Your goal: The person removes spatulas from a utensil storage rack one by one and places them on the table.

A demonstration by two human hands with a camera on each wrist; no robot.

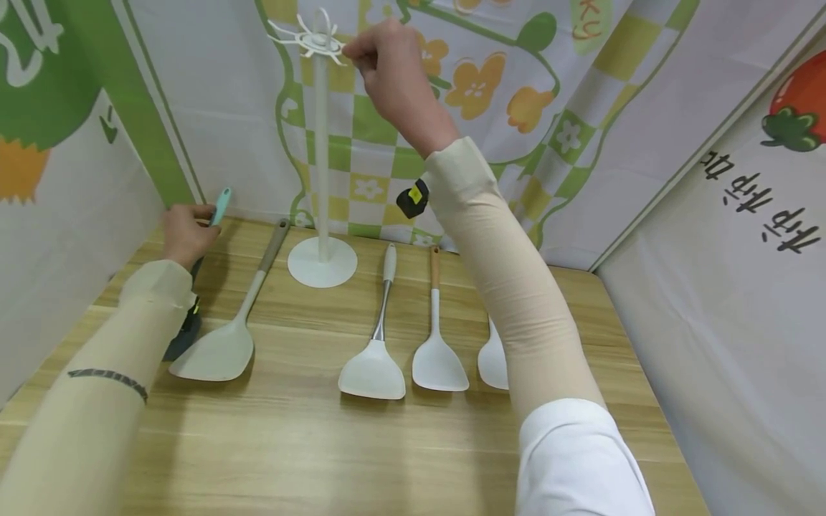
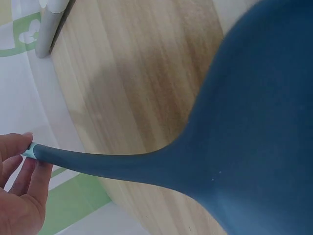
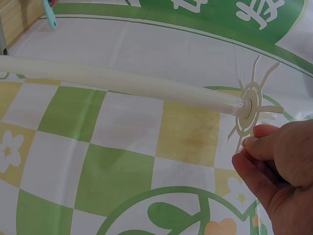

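Note:
My left hand [image 1: 185, 233] pinches the light teal handle end of a dark blue spatula [image 2: 254, 117] at the table's left. The spatula's broad blade fills the right of the left wrist view; in the head view my sleeve partly hides it. Up high, my right hand [image 1: 403, 75] pinches one hook of a white utensil stand [image 1: 322, 158] between thumb and fingers. Several thin hooks [image 3: 268, 109] fan out from the round top of this stand. Its disc base [image 1: 306, 265] rests on the table.
Right of my left hand lies a grey-beige spatula [image 1: 222, 351]. Beyond the stand lie a white spatula with a steel shaft [image 1: 372, 373], one with a wooden handle [image 1: 440, 364], and another [image 1: 493, 358] partly behind my right arm. A patterned curtain [image 1: 368, 143] hangs behind.

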